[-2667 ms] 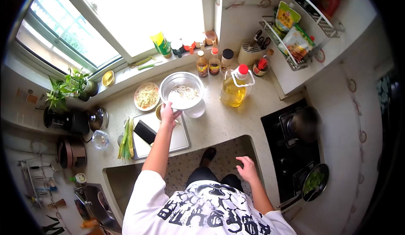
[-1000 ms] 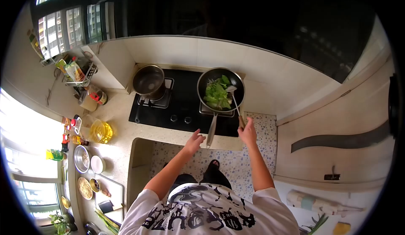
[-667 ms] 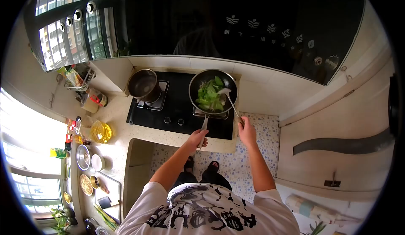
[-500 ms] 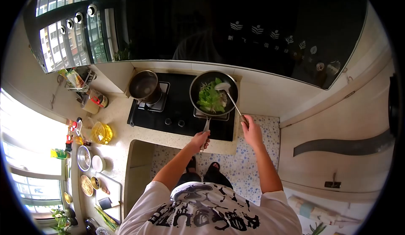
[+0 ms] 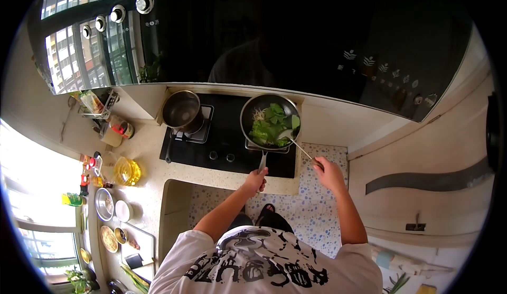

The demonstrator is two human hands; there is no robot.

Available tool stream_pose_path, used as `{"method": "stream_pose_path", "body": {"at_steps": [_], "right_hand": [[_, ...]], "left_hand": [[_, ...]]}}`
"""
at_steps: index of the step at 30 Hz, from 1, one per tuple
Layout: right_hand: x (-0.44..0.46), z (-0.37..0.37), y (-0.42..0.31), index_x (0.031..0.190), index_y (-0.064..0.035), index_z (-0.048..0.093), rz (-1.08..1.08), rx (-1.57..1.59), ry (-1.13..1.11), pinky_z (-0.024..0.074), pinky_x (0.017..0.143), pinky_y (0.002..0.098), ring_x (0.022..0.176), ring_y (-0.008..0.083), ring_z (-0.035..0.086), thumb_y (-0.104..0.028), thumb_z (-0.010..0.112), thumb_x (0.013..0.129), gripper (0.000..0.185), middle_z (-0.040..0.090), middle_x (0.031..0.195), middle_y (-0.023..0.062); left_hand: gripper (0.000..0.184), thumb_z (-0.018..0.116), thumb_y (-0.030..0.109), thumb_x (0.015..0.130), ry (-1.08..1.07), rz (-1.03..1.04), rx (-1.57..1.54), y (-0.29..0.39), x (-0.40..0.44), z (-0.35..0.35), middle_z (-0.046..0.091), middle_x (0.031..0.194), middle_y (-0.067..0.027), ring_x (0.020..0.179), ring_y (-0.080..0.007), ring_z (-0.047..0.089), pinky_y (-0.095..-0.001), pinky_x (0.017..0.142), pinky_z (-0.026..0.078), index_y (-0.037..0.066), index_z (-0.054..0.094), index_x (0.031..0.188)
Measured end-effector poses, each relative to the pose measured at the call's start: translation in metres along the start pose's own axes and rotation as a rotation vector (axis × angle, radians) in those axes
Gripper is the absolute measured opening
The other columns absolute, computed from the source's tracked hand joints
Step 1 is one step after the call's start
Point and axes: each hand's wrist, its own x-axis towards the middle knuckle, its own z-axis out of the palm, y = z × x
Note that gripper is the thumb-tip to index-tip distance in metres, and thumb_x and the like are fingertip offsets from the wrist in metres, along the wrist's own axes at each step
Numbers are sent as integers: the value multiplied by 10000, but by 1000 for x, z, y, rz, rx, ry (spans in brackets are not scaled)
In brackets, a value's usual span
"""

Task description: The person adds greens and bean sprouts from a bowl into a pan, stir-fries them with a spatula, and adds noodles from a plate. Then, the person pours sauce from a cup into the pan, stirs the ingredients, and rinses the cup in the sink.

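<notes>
My left hand [image 5: 256, 181] is closed around the handle of a dark frying pan [image 5: 244, 133] on the right burner. Green leafy vegetables [image 5: 273, 118] and a pale clump of what look like sprouts [image 5: 259, 115] lie in the pan. My right hand [image 5: 328, 172] grips the brown-ended handle of a metal ladle [image 5: 301, 149]. Its head rests among the leaves at the pan's lower right side, partly covered by them. To the left, a dark pot [image 5: 181, 110] sits on the other burner of the black stove [image 5: 222, 134].
Over the stove hangs a dark glossy range hood [image 5: 296, 40]. Left on the counter [image 5: 150, 172] stand a jug of yellow oil [image 5: 127, 171], a metal bowl [image 5: 104, 204], a white bowl [image 5: 123, 211], and a cutting board [image 5: 143, 237] with a knife. A cabinet wall [image 5: 422, 162] is on the right.
The ladle's head has moved from the upper right of the pan to its lower right. My right hand has shifted right and slightly down; the leaves look turned over and spread.
</notes>
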Motion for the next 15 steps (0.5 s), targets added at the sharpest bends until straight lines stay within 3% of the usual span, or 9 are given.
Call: {"method": "stream_pose_path", "body": {"at_steps": [4,10,15], "right_hand": [[20,22,-4,1225,-120,627,-47,-28,17,534,769,471,902,387,686,-268,650,952,311,736,985,146],[64,72,-17,1204,-106,624,-50,-9,177,531,724,448,854,371,688,-257,650,966,283,728,941,143],[25,33,-44,1197,-111,627,-52,-31,166,534,727,439,856,358,696,-262,648,971,272,733,947,138]], "left_hand": [[468,597,483,999,-21,0,25,-2,-2,-2,494,692,-45,495,-140,483,-318,430,411,20,561,1060],[454,594,478,1002,-31,-18,11,-1,-7,-4,476,688,-40,488,-139,460,-316,425,406,31,554,1069],[464,591,474,1004,-37,-21,5,0,-11,-7,478,707,-42,501,-134,459,-315,431,403,23,559,1109]]}}
